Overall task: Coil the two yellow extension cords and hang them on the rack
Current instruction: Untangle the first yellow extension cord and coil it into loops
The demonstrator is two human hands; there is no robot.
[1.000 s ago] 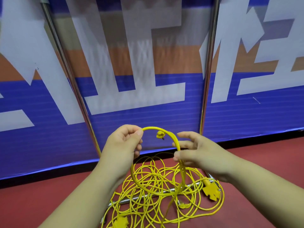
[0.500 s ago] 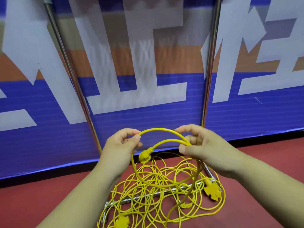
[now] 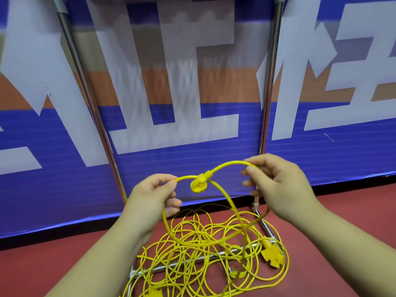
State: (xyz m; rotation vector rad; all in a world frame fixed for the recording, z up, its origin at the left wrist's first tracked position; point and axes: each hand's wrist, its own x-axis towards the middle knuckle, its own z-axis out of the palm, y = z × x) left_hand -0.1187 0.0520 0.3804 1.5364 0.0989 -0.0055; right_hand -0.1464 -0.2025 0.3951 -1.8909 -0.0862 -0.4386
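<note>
I hold one loop of a yellow extension cord (image 3: 227,202) in the air in front of me. My left hand (image 3: 154,200) pinches the loop's left top between thumb and fingers. My right hand (image 3: 276,181) pinches the cord further right, fingers curled round it. The cord's yellow plug (image 3: 199,185) hangs between my hands at the top of the loop. The rest of the yellow cords (image 3: 205,260) lies tangled on the red floor over the rack's base bar (image 3: 188,262). A yellow socket block (image 3: 272,254) lies at the pile's right.
Two chrome rack uprights (image 3: 85,93) (image 3: 270,86) rise in front of a blue, orange and white banner wall. Another yellow plug end (image 3: 154,293) lies at the bottom edge. The floor (image 3: 53,264) is red.
My right hand has moved right and up along the cord, widening the loop. The plug has risen to the top of the loop between my hands.
</note>
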